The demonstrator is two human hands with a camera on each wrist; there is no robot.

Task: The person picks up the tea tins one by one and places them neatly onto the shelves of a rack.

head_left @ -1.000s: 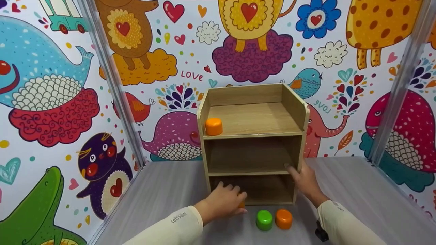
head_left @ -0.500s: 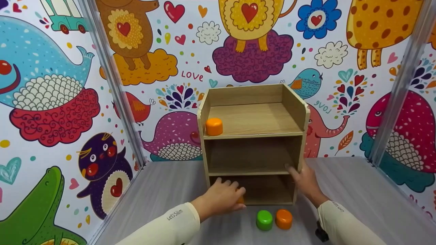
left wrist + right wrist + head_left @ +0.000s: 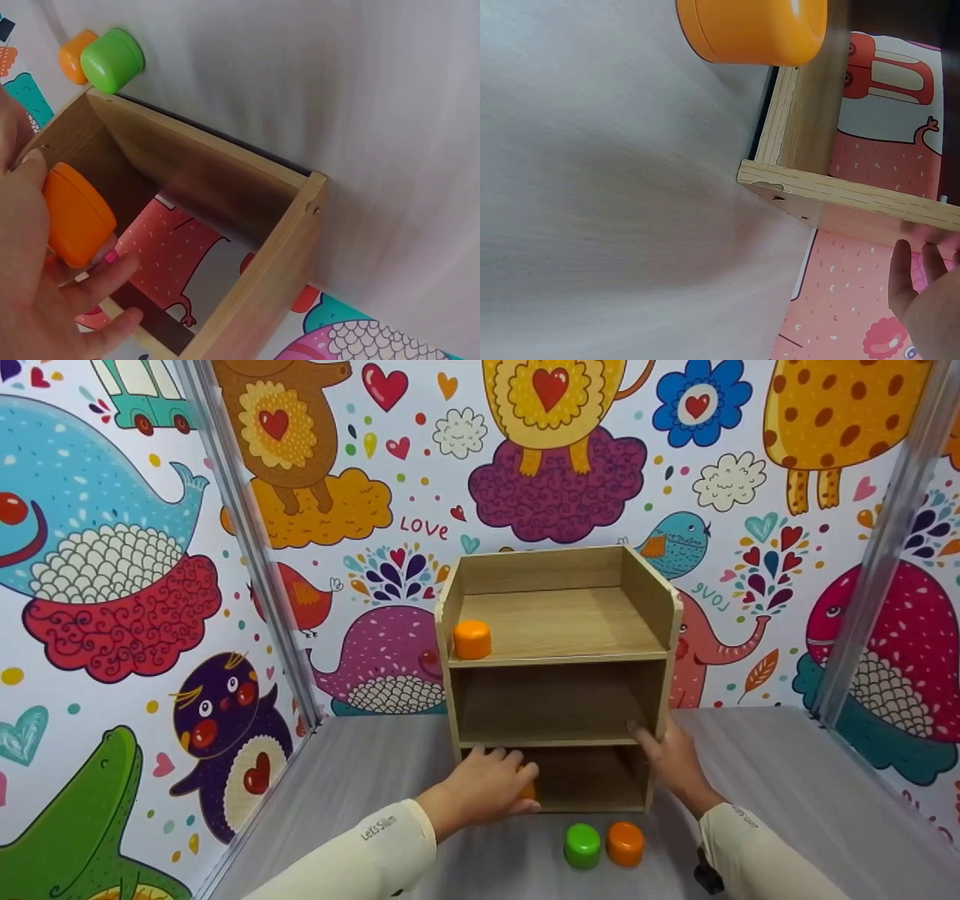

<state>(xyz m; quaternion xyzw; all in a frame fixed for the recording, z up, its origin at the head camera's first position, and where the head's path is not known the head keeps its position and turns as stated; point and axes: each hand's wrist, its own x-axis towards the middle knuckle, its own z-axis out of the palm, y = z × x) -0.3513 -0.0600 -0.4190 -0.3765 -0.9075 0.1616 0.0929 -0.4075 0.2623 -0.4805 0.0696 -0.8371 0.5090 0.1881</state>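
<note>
My left hand (image 3: 484,786) holds an orange rounded pot (image 3: 78,216) between thumb and fingers, in front of the bottom compartment of a small wooden shelf (image 3: 562,658). In the head view the fingers hide most of this pot; the left wrist view shows it tilted over the compartment opening. My right hand (image 3: 675,761) grips the shelf's right side board, its thumb inside the front edge and its fingers along the outside (image 3: 922,289). Another orange pot (image 3: 472,640) stands at the front left of the top shelf.
On the grey table (image 3: 360,780), a green pot (image 3: 582,845) and one more orange pot (image 3: 625,843) stand side by side before the shelf's front right. Walls printed with cartoon animals (image 3: 390,652) enclose the back and sides. Metal posts (image 3: 247,540) run up the corners.
My left hand has shifted slightly up and left with its orange pot, closer to the bottom compartment. The right hand and the other pots stay where they were.
</note>
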